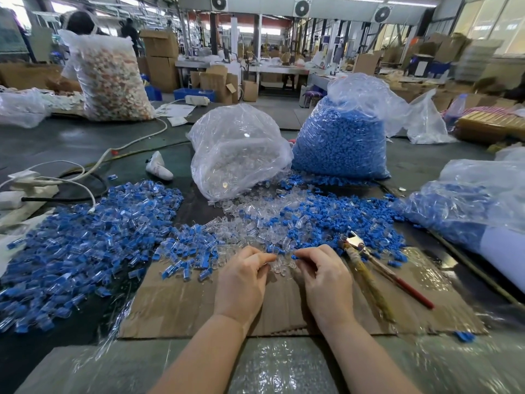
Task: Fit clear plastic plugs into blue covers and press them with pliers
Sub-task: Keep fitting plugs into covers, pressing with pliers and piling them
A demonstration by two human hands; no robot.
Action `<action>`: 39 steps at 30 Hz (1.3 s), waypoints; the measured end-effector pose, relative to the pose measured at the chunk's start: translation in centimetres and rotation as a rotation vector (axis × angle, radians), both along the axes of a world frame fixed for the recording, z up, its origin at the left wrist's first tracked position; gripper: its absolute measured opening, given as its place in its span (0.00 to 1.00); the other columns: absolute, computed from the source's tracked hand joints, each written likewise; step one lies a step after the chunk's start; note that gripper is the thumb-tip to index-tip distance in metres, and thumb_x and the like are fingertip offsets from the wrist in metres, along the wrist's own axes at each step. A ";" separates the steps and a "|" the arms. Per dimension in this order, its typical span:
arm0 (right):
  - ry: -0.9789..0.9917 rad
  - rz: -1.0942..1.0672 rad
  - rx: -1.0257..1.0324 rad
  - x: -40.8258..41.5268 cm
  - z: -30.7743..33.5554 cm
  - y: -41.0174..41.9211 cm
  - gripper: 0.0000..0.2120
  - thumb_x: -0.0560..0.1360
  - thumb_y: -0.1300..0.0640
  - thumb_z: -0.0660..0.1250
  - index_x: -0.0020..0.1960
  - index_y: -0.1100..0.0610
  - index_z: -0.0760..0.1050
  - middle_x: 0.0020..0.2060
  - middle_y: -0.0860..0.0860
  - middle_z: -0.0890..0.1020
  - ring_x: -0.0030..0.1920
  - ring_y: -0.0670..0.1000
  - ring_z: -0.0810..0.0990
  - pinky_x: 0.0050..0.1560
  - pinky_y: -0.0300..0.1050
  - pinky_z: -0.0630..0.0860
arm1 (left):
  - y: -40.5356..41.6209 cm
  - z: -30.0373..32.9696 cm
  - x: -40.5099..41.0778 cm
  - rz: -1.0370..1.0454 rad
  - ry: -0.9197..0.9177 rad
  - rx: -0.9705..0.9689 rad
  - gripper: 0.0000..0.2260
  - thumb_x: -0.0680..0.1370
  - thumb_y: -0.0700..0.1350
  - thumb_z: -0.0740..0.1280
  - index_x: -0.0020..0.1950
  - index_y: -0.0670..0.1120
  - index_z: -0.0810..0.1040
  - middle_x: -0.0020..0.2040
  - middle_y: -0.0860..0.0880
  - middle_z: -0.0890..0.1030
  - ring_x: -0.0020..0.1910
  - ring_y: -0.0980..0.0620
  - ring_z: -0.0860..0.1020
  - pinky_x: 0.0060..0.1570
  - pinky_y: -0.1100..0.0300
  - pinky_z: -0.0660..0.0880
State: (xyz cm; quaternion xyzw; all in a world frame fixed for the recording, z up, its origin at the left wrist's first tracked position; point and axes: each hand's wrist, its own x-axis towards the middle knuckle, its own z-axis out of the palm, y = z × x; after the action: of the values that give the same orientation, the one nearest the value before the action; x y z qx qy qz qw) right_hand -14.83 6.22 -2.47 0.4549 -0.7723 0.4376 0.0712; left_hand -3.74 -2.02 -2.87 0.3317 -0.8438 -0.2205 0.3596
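Note:
My left hand (243, 275) and my right hand (324, 273) rest side by side on a cardboard sheet (176, 305), fingers curled at the near edge of a mixed heap. The left fingertips pinch a clear plastic plug (273, 258). The right fingertips pinch a small blue cover (295, 256). Loose clear plugs (255, 223) and blue covers (341, 220) lie scattered just beyond the hands. The pliers (366, 260), with taped and red handles, lie on the cardboard right of my right hand, jaws pointing away. A big pile of fitted blue-and-clear pieces (85, 245) spreads at the left.
A clear bag of plugs (235, 149) and a bag of blue covers (341, 140) stand behind the heap. Another bag of blue parts (466, 200) lies at the right. White cables and a power strip (25, 183) lie at the left. A person works at the far left beside a large bag.

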 end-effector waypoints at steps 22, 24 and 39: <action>0.067 0.013 0.022 0.2 -0.5 0.1 0.05 0.73 0.64 0.69 0.46 0.57 0.81 0.40 0.48 0.81 0.43 0.48 0.77 0.44 0.37 0.70 | 0.2 0.5 0.1 -0.165 0.033 0.106 0.09 0.71 0.41 0.72 0.51 0.45 0.82 0.42 0.60 0.75 0.43 0.63 0.75 0.50 0.74 0.72; 0.063 0.010 0.017 0.1 -0.5 0.1 0.02 0.73 0.62 0.70 0.43 0.56 0.79 0.39 0.47 0.80 0.41 0.48 0.76 0.43 0.38 0.69 | 0.2 0.5 0.1 -0.178 0.075 0.143 0.12 0.71 0.39 0.72 0.54 0.45 0.81 0.44 0.61 0.75 0.43 0.63 0.76 0.50 0.75 0.71; 0.080 0.029 0.022 0.2 -0.7 0.1 0.04 0.75 0.59 0.68 0.42 0.56 0.75 0.37 0.45 0.76 0.39 0.47 0.73 0.41 0.38 0.67 | -0.5 0.2 0.0 -0.107 0.091 0.247 0.10 0.73 0.37 0.70 0.51 0.49 0.82 0.43 0.57 0.72 0.44 0.63 0.73 0.47 0.78 0.67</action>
State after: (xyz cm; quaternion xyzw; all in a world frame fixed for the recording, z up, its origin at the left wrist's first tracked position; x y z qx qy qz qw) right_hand -14.61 6.28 -3.16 0.4840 -0.7669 0.4116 0.0909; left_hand -3.72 -2.47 -2.70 0.3178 -0.8095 -0.3563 0.3416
